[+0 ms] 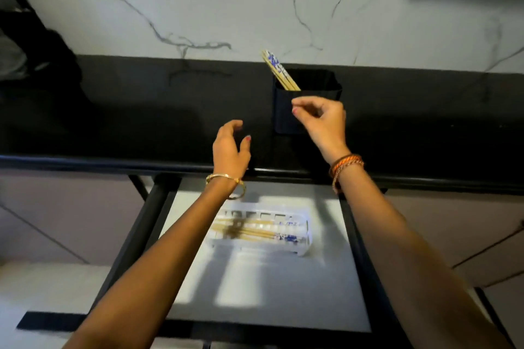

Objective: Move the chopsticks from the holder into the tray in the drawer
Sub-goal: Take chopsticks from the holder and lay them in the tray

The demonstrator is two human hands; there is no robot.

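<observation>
The task looks partway done, and the step in hand is a reach for more chopsticks. The left hand (231, 147) hovers over the black counter (141, 116) with fingers loosely spread and nothing in it, left of the holder. Below it, in the open drawer (255, 292), a clear tray (304, 238) already holds several chopsticks lying lengthwise, their blue-patterned ends to the right; motion blur makes the count uncertain. Further right, the black holder (283, 122) stands on the counter with a few remaining chopsticks (279, 71) leaning out toward the upper left. The right hand (321, 119) is raised in front of the holder, its thumb and fingers drawn close together in a pinch shape, apparently empty. Next, that hand would need to rise above the rim, pinch the patterned ends, and lift them clear before going down to the tray.
</observation>
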